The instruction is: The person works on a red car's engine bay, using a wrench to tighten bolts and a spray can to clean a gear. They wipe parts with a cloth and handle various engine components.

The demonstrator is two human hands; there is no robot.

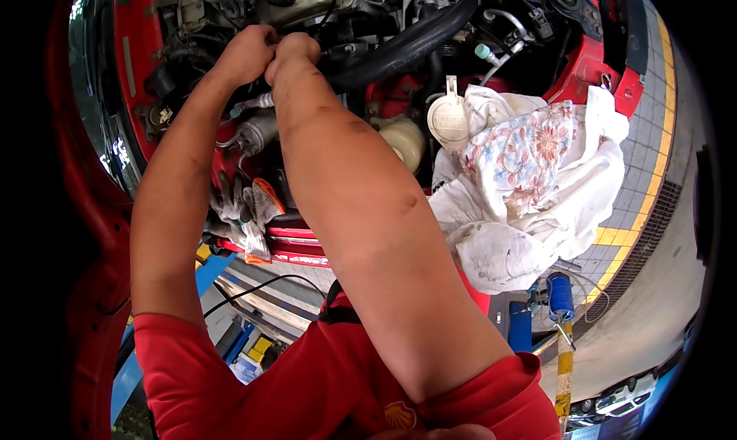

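Both my arms stretch forward into the engine bay of a red car. My left hand (pixel 250 54) and my right hand (pixel 293 54) meet close together, fingers curled in, low beside the engine (pixel 305 4). Whatever they grip is hidden by the fingers and is too small to make out. A thick black hose (pixel 411 50) runs just right of my right hand. Below my hands, between the forearms, sits a silvery metal canister (pixel 259 131) with thin pipes.
White and floral rags (pixel 530 160) cover the right front edge, next to an open pale reservoir cap (pixel 447 122). Work gloves (pixel 249 213) lie on the front edge at left. A metal pipe with a light-green cap (pixel 484 52) sticks up at right. A blue cylinder (pixel 561 296) stands lower right.
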